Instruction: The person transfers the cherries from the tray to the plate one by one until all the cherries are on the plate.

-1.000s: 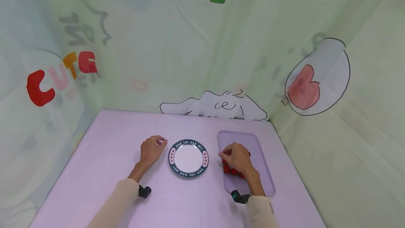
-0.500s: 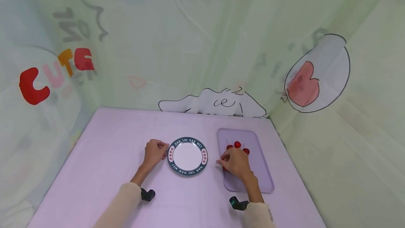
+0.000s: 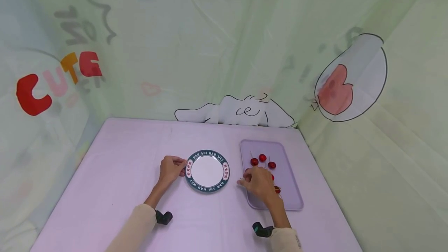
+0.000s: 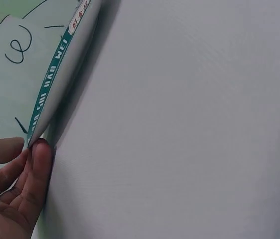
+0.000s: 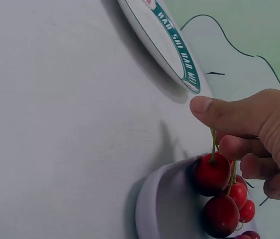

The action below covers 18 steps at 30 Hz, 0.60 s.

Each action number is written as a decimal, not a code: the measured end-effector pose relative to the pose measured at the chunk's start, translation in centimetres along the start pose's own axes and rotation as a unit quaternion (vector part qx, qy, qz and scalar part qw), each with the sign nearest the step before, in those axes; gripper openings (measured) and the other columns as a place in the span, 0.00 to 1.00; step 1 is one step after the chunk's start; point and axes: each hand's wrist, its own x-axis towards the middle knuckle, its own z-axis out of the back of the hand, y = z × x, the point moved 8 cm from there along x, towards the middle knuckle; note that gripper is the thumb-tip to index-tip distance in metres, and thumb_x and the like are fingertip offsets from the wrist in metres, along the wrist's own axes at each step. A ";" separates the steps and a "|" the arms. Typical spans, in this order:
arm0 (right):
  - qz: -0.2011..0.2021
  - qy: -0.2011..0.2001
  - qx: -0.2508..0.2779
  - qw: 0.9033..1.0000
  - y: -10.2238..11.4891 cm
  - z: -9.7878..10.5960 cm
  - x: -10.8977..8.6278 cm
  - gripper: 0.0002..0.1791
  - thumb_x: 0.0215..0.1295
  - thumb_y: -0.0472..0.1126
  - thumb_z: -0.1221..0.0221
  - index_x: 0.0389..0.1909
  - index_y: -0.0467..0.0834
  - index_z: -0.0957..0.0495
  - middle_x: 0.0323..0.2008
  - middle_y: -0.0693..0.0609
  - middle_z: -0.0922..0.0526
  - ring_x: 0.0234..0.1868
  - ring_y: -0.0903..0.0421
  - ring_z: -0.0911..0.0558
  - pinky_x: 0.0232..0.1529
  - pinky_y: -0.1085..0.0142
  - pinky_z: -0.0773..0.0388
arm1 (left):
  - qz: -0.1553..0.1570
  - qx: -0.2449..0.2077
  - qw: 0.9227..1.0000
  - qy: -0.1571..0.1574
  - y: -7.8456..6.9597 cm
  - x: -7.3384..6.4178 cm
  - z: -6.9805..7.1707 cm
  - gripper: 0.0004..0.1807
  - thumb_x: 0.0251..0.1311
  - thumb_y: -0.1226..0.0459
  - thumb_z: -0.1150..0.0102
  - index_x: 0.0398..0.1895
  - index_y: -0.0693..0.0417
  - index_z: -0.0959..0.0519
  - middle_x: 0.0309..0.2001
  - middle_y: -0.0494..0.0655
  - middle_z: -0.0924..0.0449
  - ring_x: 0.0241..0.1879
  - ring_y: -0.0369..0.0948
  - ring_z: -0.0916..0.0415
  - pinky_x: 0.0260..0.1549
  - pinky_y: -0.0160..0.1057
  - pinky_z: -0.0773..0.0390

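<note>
While right fingers (image 5: pixel 244 145) partly hide cherries (image 5: pixel 221 217), tray (image 3: pixel 292 195) beneath, curtain (image 3: pixel 196 69) behind.

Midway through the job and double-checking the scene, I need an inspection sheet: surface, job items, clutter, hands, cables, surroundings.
Surface: pale lilac table
Job items: bare plate; red cherries with stems in a lilac tray to its right
Clutter: nothing seen
Left hand: thumb and fingers grip the plate's left rim
Right hand: over the tray's left part, at a cherry stem; whether it grips one is unclear
Cables: nothing seen
Surroundings: printed curtains behind and at both sides
</note>
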 end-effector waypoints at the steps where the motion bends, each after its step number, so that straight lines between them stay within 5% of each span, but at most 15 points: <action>1: 0.000 -0.001 0.000 1.000 0.0 -0.1 0.0 0.14 0.53 0.48 0.15 0.35 0.46 0.07 0.20 0.59 0.21 0.27 0.62 0.26 0.28 0.71 0.25 | -0.002 -0.001 1.000 -0.002 0.1 0.0 0.0 0.10 0.70 0.68 0.29 0.47 0.69 0.11 0.33 0.58 0.10 0.20 0.36 0.16 0.23 0.31 0.12; 18: 0.031 -0.012 -0.042 0.999 0.8 -0.8 -0.7 0.15 0.54 0.45 0.15 0.38 0.44 0.06 0.21 0.59 0.19 0.26 0.63 0.27 0.31 0.69 0.23 | -0.015 -0.006 1.000 -0.018 0.7 -0.3 -0.1 0.10 0.69 0.68 0.27 0.48 0.66 0.10 0.37 0.58 0.09 0.23 0.36 0.15 0.25 0.28 0.13</action>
